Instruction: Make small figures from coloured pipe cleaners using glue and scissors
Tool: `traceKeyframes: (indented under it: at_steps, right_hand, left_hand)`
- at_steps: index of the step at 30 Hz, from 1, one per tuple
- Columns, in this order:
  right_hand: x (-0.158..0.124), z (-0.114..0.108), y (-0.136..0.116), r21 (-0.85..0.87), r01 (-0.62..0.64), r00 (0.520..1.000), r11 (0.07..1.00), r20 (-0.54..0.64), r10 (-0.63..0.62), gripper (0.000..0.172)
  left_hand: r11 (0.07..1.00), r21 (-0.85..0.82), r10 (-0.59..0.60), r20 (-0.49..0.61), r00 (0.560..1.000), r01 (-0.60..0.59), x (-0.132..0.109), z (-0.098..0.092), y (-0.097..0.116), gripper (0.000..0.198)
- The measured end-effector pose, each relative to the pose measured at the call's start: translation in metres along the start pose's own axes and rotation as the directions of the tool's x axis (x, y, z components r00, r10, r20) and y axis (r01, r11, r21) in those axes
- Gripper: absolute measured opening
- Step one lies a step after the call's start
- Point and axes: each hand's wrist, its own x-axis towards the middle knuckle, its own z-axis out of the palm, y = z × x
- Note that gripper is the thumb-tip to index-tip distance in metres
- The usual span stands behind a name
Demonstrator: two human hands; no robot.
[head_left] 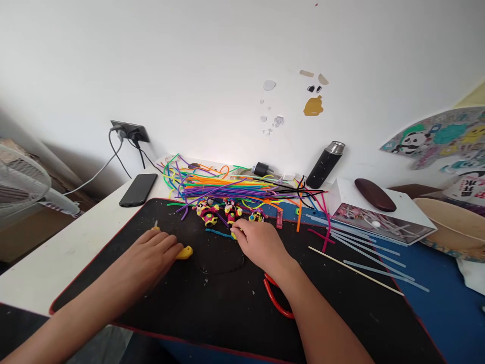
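Note:
My left hand (157, 247) is wrapped over a yellow glue gun (184, 253), whose nozzle points toward the wall. Near the mat's middle, my right hand (263, 245) has its thumb and fingers closed at a small yellow-green piece (234, 233), mostly hidden by the fingers. A short blue pipe cleaner (219, 232) lies just left of those fingertips. Behind stand colourful pipe-cleaner figures: one (207, 211) at left, another (232, 210) close to my right hand, and a yellow-and-black one (256, 215) partly behind it. Red-handled scissors (276, 301) lie partly under my right forearm.
A bundle of pipe cleaners (227, 187) lies along the wall. A phone (138, 190) is at left, a black thermos (325, 166) at back right. Glue sticks (373, 253), a wooden stick (356, 270) and a white box (382, 217) occupy the right. A thin cord (223, 273) loops across the mat.

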Motion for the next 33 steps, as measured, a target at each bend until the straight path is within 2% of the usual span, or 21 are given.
traceKeyframes:
  at_steps: [2, 6, 11, 15, 19, 22, 25, 29, 33]
  right_hand:
    - [0.0, 0.001, 0.0, -0.002, 0.011, 1.0, 1.0, -0.002, -0.011, 0.025]
    - [0.0, 0.004, -0.002, 0.014, 0.025, 0.999, 1.0, 0.022, -0.025, 0.023]
    - [-0.001, 0.005, -0.004, 0.025, 0.043, 0.998, 0.999, 0.045, -0.044, 0.023]
    - [-0.001, 0.003, -0.007, 0.035, 0.054, 0.997, 0.998, 0.048, -0.055, 0.023]
    - [-0.001, 0.004, -0.007, 0.114, 0.07, 0.997, 0.991, 0.001, -0.071, 0.021]
    - [-0.001, 0.005, -0.004, 0.212, 0.077, 0.995, 0.974, -0.08, -0.061, 0.02]
    - [-0.001, 0.003, 0.0, 0.298, 0.072, 0.99, 0.952, -0.141, -0.03, 0.023]
    - [0.0, -0.003, 0.004, 0.354, 0.02, 0.98, 0.935, -0.19, 0.051, 0.026]
    - [0.001, -0.008, 0.009, 0.348, -0.026, 0.97, 0.937, -0.218, 0.108, 0.019]
  left_hand:
    - [0.999, 0.052, 0.004, 0.032, 0.999, -0.006, 0.0, -0.005, -0.013, 0.029]
    - [0.999, 0.034, -0.011, 0.036, 0.999, 0.01, 0.002, -0.007, -0.029, 0.03]
    - [0.999, -0.022, -0.041, 0.102, 0.994, 0.043, 0.003, 0.002, -0.035, 0.029]
    - [0.996, -0.067, -0.055, 0.091, 0.994, 0.061, 0.01, -0.005, -0.033, 0.023]
    - [0.964, -0.256, -0.08, -0.041, 0.996, 0.067, 0.038, -0.024, -0.011, 0.033]
    - [0.868, -0.489, -0.125, -0.049, 0.991, 0.085, 0.07, -0.035, 0.012, 0.032]
    - [0.764, -0.631, -0.186, -0.016, 0.982, 0.134, 0.104, -0.036, 0.027, 0.025]
    - [0.656, -0.74, -0.128, 0.083, 0.988, 0.147, 0.137, -0.027, 0.029, 0.02]
    - [0.584, -0.791, -0.077, 0.167, 0.983, 0.18, 0.153, -0.019, 0.023, 0.02]
